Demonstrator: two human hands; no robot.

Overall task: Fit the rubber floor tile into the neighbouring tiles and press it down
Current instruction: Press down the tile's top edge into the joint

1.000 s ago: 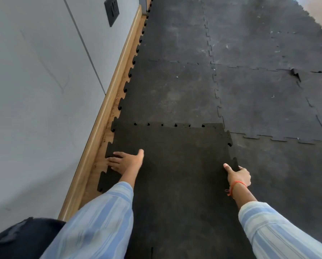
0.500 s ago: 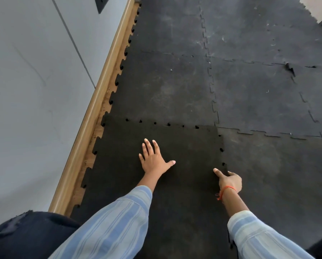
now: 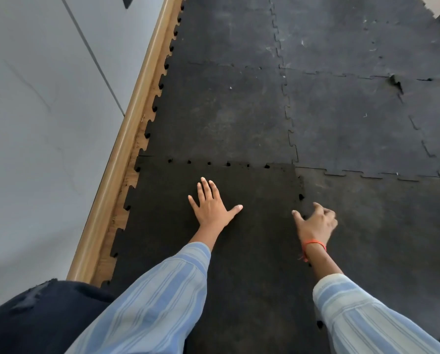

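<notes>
A dark black rubber floor tile (image 3: 252, 251) with jigsaw edges lies in front of me, between the wall and the greyer tiles. Its far edge meets the neighbouring tile ahead (image 3: 221, 116), with small holes showing along the seam. Its right edge lies against the tile on the right (image 3: 382, 226), with gaps at the teeth. My left hand (image 3: 211, 208) rests flat on the tile, fingers spread. My right hand (image 3: 316, 223), with an orange wrist thread, is half curled at the tile's right edge, fingertips on the seam.
A grey wall (image 3: 42, 123) with a wooden skirting board (image 3: 127, 139) runs along the left. A strip of wooden floor shows between skirting and tiles. More interlocked tiles (image 3: 367, 34) stretch ahead, one seam lifted at a corner (image 3: 395, 81). My dark trouser knee (image 3: 35, 315) is at lower left.
My left hand moved from the tile's left edge to its middle and lies flat. My right hand shifted slightly along the right edge, fingers now more curled. The far seam looks closer.
</notes>
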